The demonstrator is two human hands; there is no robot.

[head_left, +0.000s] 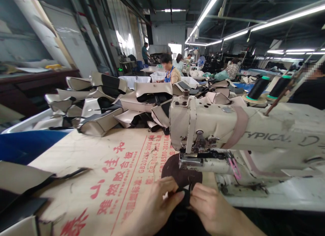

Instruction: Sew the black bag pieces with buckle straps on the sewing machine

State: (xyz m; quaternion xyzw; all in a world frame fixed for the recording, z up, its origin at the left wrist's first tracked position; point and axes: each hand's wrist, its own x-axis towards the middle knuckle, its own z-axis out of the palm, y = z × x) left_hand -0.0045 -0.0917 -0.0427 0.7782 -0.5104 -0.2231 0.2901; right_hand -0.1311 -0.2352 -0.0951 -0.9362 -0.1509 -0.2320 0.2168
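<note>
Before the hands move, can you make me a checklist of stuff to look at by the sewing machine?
1. Left hand gripping the black material: ok.
2. Right hand gripping it too: ok.
3. Fingers away from the sewing machine: ok, they're in front of it.
4. Two black thread spools there: ok, behind the machine's head.
5. Needle up or down: cannot tell.
6. Pile of beige-and-black pieces apart from the hands: ok.

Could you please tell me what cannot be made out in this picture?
Head view: black piece, partly covered by the left hand and right hand.
Head view: sewing machine, cut off by the right edge.
Head view: plywood board, far end hidden behind piled pieces.
</note>
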